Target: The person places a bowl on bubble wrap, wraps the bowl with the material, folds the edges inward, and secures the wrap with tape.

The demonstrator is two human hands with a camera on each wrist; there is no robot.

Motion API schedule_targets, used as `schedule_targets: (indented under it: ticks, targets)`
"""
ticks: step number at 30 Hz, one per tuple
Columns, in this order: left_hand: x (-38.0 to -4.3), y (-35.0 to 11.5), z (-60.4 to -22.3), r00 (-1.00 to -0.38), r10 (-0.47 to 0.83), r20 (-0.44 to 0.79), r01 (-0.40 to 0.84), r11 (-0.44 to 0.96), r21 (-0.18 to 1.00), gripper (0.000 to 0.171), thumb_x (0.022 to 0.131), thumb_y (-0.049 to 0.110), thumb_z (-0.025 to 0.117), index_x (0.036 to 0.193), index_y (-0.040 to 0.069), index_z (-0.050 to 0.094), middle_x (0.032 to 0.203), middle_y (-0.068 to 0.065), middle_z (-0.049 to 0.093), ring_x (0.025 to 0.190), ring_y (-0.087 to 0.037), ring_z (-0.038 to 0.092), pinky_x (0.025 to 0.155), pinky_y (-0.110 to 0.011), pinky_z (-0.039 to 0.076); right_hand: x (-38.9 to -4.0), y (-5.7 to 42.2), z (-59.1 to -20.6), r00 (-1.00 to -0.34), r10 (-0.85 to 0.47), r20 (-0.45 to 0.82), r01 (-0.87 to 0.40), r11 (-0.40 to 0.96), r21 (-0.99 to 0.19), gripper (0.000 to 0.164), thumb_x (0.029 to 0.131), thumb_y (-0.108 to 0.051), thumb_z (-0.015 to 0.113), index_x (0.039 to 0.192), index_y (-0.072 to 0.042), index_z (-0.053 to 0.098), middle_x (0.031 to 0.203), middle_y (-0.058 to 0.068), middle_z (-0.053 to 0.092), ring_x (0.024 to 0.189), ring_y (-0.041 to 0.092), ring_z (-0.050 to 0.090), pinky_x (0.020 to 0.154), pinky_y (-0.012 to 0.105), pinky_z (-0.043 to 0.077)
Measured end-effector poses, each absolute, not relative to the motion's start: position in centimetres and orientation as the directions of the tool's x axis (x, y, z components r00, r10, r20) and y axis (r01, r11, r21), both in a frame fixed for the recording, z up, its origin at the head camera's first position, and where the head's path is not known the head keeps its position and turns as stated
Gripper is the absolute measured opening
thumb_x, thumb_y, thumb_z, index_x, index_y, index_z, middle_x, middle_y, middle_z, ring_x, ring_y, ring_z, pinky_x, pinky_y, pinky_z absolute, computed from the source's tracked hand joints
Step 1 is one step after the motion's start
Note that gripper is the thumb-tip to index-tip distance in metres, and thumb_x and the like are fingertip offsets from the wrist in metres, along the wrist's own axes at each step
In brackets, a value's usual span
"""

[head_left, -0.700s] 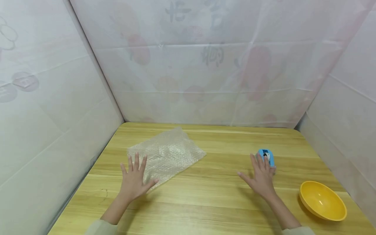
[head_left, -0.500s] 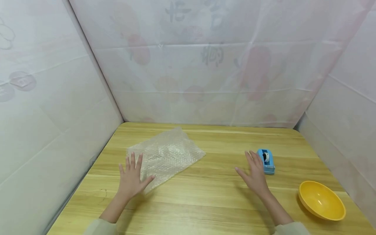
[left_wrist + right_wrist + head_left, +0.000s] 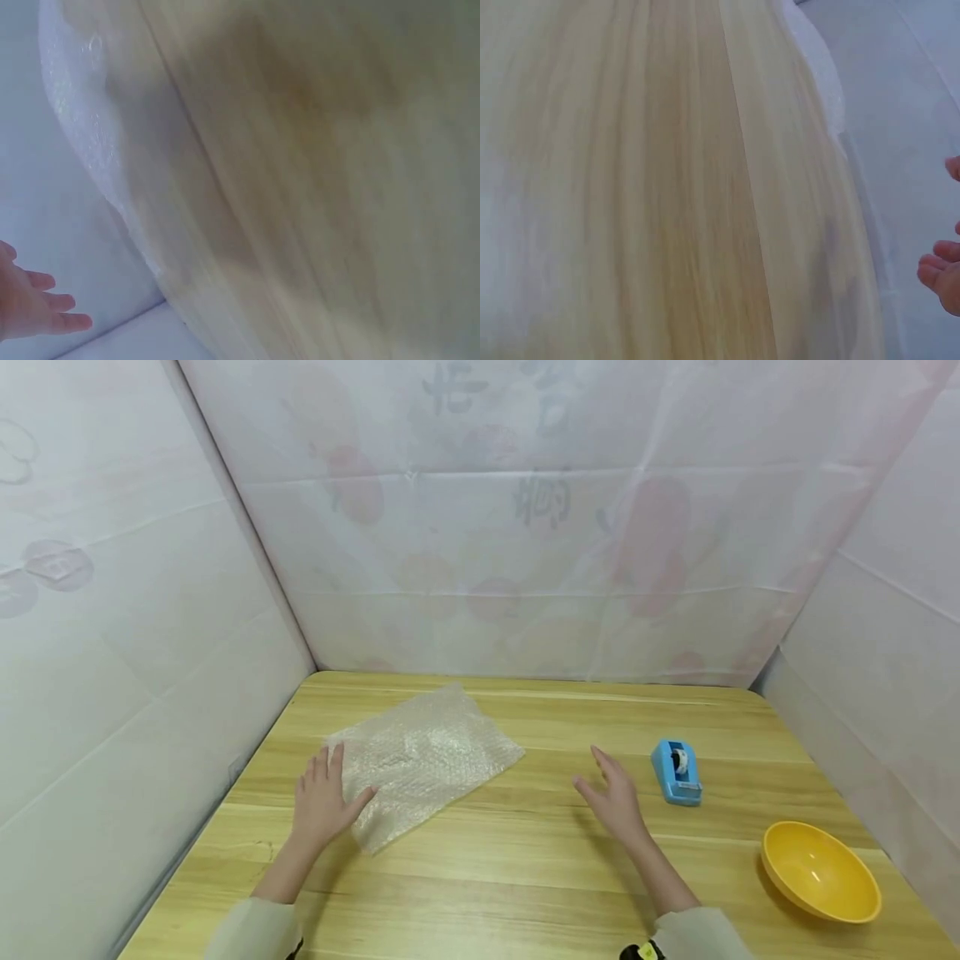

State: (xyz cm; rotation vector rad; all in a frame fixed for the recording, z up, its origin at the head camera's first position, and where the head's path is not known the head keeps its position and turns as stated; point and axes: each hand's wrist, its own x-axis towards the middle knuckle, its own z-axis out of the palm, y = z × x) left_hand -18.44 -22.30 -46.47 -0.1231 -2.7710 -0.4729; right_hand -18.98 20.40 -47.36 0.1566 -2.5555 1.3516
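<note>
My left hand [image 3: 321, 806] is held with fingers extended and thumb spread, over the left edge of a clear bubble wrap sheet [image 3: 431, 756] in the head view. The sheet lies flat, one corner pointing to the back. My right hand [image 3: 615, 797] is raised above the wood to the right of the sheet, holding nothing, its thumb apart from the fingers. To its right stands a blue tape dispenser [image 3: 677, 774] with a small roll in it. In the left wrist view the fingers [image 3: 56, 301] show at the left border; in the right wrist view fingertips [image 3: 934, 268] show at the right border.
A yellow bowl [image 3: 820, 872] sits near the right edge of the wooden table [image 3: 487, 893]. Pale printed cloth walls [image 3: 480, 568] enclose the table at the back and both sides. A dark band with a yellow patch [image 3: 643, 951] shows at the right cuff.
My right hand has moved left, away from the tape dispenser, which is now uncovered. The left hand has shifted slightly left, covering less of the bubble wrap. Sheet, dispenser and bowl stay put.
</note>
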Motion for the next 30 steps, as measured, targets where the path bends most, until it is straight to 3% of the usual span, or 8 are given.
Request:
schedule_targets:
  ticks: [7,17,21,30]
  targets:
    - [-19.2,-22.8,-46.2,-0.967,-0.01,0.253,0.095,0.911,0.401,0.085,0.086,0.044,0.057,0.143,-0.006,0.019,0.143,-0.036,0.023,0.129,-0.053,0.024,0.101,-0.067,0.023,-19.9,19.2,-48.0,-0.994,-0.018,0.112,-0.108,0.469,-0.877,0.062,0.091,-0.014,0.059,0.14,0.009,0.028,0.14,0.032,0.036,0.125,0.047,0.04,0.103,0.049,0.038]
    - [-20.6,-24.1,-46.1,-0.988,-0.152,-0.004,-0.1,0.626,0.774,0.077,0.095,0.034,0.046,0.144,-0.011,0.007,0.147,-0.036,0.014,0.135,-0.051,0.015,0.111,-0.059,0.016,-22.1,16.6,-47.7,-0.998,-0.065,-0.015,-0.016,0.456,-0.89,0.061,0.092,-0.013,0.055,0.141,0.009,0.026,0.137,0.03,0.039,0.123,0.043,0.044,0.101,0.049,0.041]
    - [-20.7,-24.7,-45.7,-0.977,-0.181,-0.11,-0.195,0.569,0.799,0.079,0.097,0.038,0.041,0.144,-0.01,0.002,0.146,-0.038,0.009,0.135,-0.053,0.012,0.11,-0.06,0.016,-22.8,15.2,-47.9,-0.995,-0.054,-0.087,0.056,0.423,-0.904,0.062,0.092,-0.013,0.054,0.142,0.009,0.024,0.137,0.029,0.04,0.123,0.042,0.043,0.103,0.048,0.039]
    - [-21.0,-24.6,-45.6,-0.963,-0.194,-0.185,-0.258,0.488,0.834,0.079,0.097,0.04,0.038,0.145,-0.007,-0.004,0.147,-0.036,0.006,0.134,-0.053,0.011,0.109,-0.061,0.016,-24.2,13.6,-48.2,-0.98,-0.02,-0.2,0.183,0.324,-0.928,0.06,0.093,-0.015,0.05,0.142,0.009,0.023,0.143,0.027,0.032,0.133,0.042,0.031,0.109,0.049,0.03]
